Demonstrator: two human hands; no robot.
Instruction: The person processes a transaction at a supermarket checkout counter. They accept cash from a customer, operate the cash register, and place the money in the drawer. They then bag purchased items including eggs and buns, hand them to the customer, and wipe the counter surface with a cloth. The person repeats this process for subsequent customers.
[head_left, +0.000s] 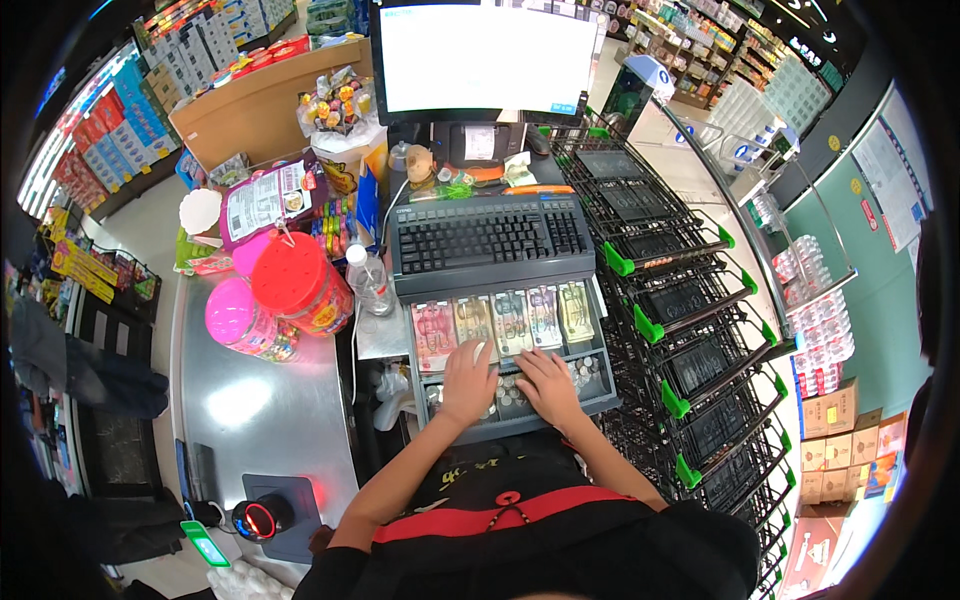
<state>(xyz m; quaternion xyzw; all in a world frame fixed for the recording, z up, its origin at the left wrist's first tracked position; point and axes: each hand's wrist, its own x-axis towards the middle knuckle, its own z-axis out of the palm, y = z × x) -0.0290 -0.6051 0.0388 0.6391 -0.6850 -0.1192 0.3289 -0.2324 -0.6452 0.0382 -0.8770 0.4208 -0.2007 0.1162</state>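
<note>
An open cash drawer (517, 427) lies in front of me, below a black keyboard (491, 236). Banknotes sorted by colour lie under clips in its back compartments: red notes (433, 337), brownish notes (474, 311), grey-green notes (513, 319), purple notes (545, 319) and yellowish notes (575, 311). Coins (510, 394) fill the front compartments. My left hand (470, 382) rests over the front of the brownish notes and the coin trays, fingertips on or near the notes. My right hand (549, 386) is spread over the coin trays, its fingertips near the grey-green and purple notes. What lies under both palms is hidden.
A monitor (491, 60) stands behind the keyboard. At left, a metal counter (262, 412) carries candy tubs with a red lid (291, 274) and a pink lid (232, 311), a plastic bottle (370, 281) and a scanner (262, 519). Nested shopping carts (675, 300) stand close at right. People's legs show at far left.
</note>
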